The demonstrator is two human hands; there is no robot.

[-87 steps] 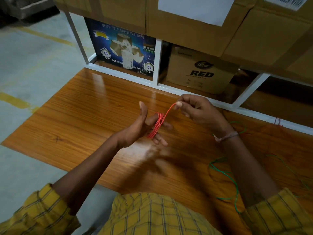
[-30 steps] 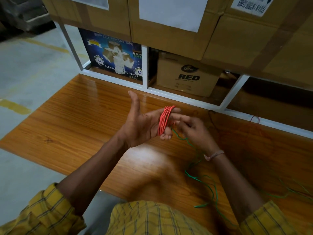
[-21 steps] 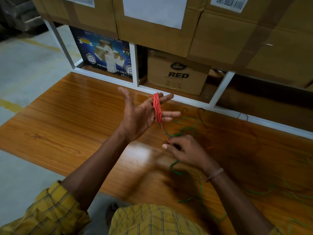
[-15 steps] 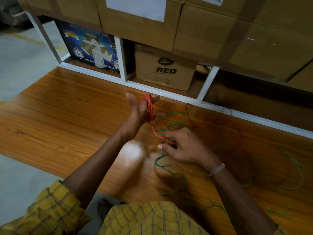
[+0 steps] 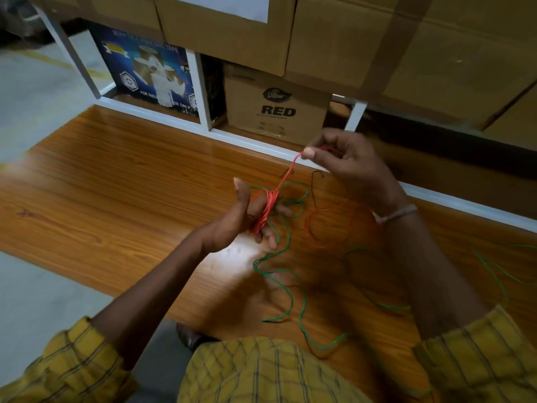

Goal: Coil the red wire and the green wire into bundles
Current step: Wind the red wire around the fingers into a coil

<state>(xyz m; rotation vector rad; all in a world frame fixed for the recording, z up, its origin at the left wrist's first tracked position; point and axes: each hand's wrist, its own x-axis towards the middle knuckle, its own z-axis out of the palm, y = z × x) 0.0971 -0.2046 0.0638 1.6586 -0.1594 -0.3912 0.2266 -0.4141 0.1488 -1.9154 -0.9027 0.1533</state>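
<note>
Red wire (image 5: 266,209): several turns wound round the left hand's (image 5: 241,219) fingers; a loose red loop lies on the table (image 5: 116,184) to the right, so winding is unfinished, by my judgement. Green wire (image 5: 279,274): uncoiled, sprawled over the table under and right of the hands; untouched.

Left hand: raised above the table, thumb up, fingers extended and slightly spread, serving as the former for the coil. Right hand (image 5: 345,164): higher and farther back, thumb and forefinger pinching the red strand, which runs taut down to the coil.
</note>
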